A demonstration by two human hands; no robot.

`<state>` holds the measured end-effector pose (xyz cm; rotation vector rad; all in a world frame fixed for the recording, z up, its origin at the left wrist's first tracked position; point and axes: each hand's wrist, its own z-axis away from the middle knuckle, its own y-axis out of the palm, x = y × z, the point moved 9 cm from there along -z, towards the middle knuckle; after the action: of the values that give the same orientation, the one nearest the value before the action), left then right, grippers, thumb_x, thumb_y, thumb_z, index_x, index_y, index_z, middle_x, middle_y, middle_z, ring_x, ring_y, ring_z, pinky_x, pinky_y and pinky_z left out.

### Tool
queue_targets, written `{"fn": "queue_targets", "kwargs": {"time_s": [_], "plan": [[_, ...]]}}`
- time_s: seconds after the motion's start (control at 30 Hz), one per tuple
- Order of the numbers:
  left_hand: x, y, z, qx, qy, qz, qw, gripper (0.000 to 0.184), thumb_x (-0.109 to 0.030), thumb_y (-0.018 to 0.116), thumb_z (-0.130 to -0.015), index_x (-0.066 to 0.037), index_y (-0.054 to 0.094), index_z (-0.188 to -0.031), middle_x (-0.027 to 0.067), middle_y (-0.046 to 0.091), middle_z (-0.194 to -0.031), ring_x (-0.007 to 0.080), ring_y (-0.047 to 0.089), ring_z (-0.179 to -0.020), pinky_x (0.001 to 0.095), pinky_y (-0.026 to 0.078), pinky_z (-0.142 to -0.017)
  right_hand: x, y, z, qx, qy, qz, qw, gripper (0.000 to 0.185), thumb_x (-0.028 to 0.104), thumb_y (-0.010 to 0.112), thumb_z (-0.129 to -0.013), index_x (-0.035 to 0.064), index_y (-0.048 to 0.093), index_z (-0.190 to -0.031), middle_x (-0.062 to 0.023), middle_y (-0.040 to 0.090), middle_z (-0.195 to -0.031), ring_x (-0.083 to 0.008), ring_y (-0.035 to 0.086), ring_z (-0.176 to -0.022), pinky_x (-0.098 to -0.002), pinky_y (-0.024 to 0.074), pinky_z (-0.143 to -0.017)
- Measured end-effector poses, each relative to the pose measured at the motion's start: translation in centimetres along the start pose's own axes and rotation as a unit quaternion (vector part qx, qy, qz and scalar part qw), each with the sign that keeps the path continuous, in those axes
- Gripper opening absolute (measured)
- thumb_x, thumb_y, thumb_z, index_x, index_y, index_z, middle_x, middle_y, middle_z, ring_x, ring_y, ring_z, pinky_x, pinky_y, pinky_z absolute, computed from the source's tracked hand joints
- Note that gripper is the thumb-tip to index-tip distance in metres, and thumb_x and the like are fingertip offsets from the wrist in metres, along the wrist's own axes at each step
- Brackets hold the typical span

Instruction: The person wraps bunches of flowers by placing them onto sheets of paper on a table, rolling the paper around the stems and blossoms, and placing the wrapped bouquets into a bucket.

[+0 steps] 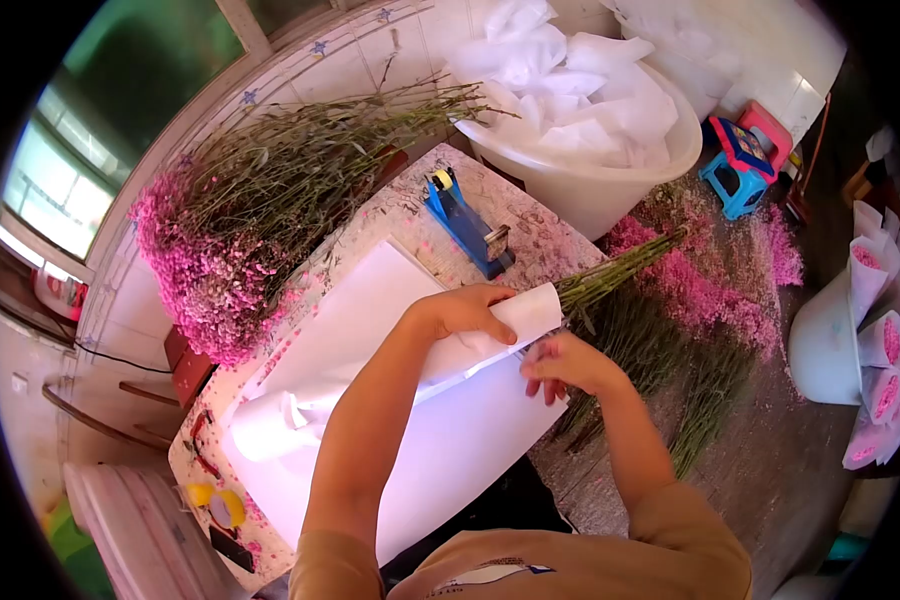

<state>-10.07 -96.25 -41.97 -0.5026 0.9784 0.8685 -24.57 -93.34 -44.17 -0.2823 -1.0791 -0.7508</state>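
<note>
A bouquet wrapped in white paper lies slantwise over the table, its green stems sticking out at the right end. My left hand is closed over this roll near the stem end, thumb on top. Just below the paper's open end, my right hand has its fingers bent and drawn together by the paper's edge. Whatever those fingertips pinch is too small to make out. Under the roll are flat white paper sheets. The flower heads inside the wrap are hidden.
A blue tape dispenser stands behind the roll. Pink flowers on long stems are heaped at the back left. More pink flowers lie at the right. A white tub holds crumpled white wrapping. Wrapped bouquets fill a pale bucket.
</note>
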Motion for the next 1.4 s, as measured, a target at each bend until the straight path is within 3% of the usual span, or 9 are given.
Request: {"fn": "queue_targets", "kwargs": {"time_s": [0.23,0.43,0.53,0.7,0.8,0.83,0.93,1.17,1.4], "plan": [[2.0,-0.9,-1.9,-0.09,0.022,-0.158,0.983,0.074,-0.015,0.085,-0.069,-0.003,0.059,-0.137,0.013,0.069,-0.118,0.0244,0.065,-0.108,0.0348,0.051,-0.096,10.6,-5.4,-5.9,-0.205,-0.348,0.085,0.911,0.02,0.014,0.077,-0.09,-0.0039,0.072,-0.096,-0.0089,0.072,-0.085,-0.0157,0.068,-0.074,-0.0303,0.0548,-0.07],[1.5,-1.5,-1.2,-0.143,0.05,-0.195,0.969,0.073,-0.014,0.084,-0.066,-0.003,0.061,-0.134,0.0169,0.071,-0.113,0.0297,0.068,-0.105,0.0376,0.053,-0.095,8.6,-5.0,-13.0,-0.128,-0.115,0.187,0.967,0.022,0.018,0.084,-0.081,-0.0013,0.073,-0.084,-0.0104,0.073,-0.076,-0.0225,0.069,-0.069,-0.0369,0.0553,-0.064],[2.2,-0.6,-1.7,-0.167,0.046,-0.232,0.957,0.08,-0.016,0.084,-0.063,-0.005,0.059,-0.138,0.0182,0.073,-0.111,0.0321,0.071,-0.101,0.042,0.054,-0.094,9.2,-4.5,-11.8,-0.15,-0.102,0.546,0.818,0.031,0.027,0.087,-0.071,0.0008,0.073,-0.078,-0.0229,0.072,-0.078,-0.0345,0.071,-0.073,-0.0446,0.0551,-0.069],[-0.9,4.0,2.9,-0.363,0.152,-0.314,0.864,0.067,-0.023,0.083,-0.07,-0.011,0.058,-0.13,0.0188,0.073,-0.109,0.0381,0.07,-0.103,0.0512,0.05,-0.093,9.0,-4.1,-6.6,-0.171,-0.245,0.586,0.753,0.049,0.026,0.085,-0.075,0.0025,0.066,-0.113,-0.0192,0.073,-0.091,-0.0355,0.071,-0.081,-0.045,0.0543,-0.072],[-2.6,6.8,5.6,-0.377,0.163,-0.368,0.834,0.072,-0.016,0.081,-0.068,-0.009,0.055,-0.134,0.0186,0.072,-0.108,0.0345,0.07,-0.105,0.0484,0.046,-0.101,8.6,-1.5,-0.5,-0.045,-0.222,0.316,0.921,0.063,0.005,0.079,-0.078,-0.0001,0.059,-0.138,-0.011,0.073,-0.108,-0.0193,0.069,-0.093,-0.0357,0.0549,-0.083],[-1.7,7.1,4.2,-0.369,0.141,-0.337,0.855,0.074,-0.017,0.08,-0.07,-0.002,0.052,-0.137,0.0159,0.073,-0.101,0.0317,0.071,-0.103,0.0508,0.041,-0.106,9.8,1.3,2.4,-0.02,-0.301,0.466,0.832,0.078,0.006,0.086,-0.073,0.0011,0.055,-0.144,-0.0143,0.075,-0.105,-0.0235,0.072,-0.096,-0.035,0.0559,-0.089],[-3.0,10.7,7.5,-0.37,0.117,-0.394,0.833,0.077,-0.019,0.077,-0.074,0.005,0.047,-0.141,0.0127,0.073,-0.092,0.0292,0.072,-0.096,0.0525,0.034,-0.109,7.0,3.2,3.1,-0.065,-0.146,0.694,0.702,0.077,0.014,0.09,-0.062,-0.0013,0.06,-0.131,-0.0211,0.075,-0.098,-0.0376,0.074,-0.091,-0.0424,0.0576,-0.081],[1.2,12.7,11.7,-0.56,0.203,-0.395,0.699,0.074,-0.018,0.074,-0.074,0.003,0.05,-0.142,0.0113,0.072,-0.095,0.0248,0.071,-0.092,0.0451,0.04,-0.1,4.1,8.7,3.6,0.106,-0.089,0.656,0.742,0.071,0.024,0.093,-0.056,-0.0018,0.066,-0.117,-0.0259,0.073,-0.102,-0.0417,0.07,-0.1,-0.0467,0.0557,-0.084],[16.6,13.8,27.9,-0.484,0.134,-0.056,0.863,0.027,-0.015,0.071,-0.085,-0.004,0.07,-0.111,0.0151,0.074,-0.096,0.0286,0.071,-0.089,0.0411,0.056,-0.082,4.2,22.6,-0.4,0.201,-0.161,0.543,0.799,0.116,0.029,0.096,-0.058,-0.0019,0.037,-0.153,-0.0295,0.059,-0.137,-0.0374,0.059,-0.128,-0.0397,0.048,-0.105]]}}
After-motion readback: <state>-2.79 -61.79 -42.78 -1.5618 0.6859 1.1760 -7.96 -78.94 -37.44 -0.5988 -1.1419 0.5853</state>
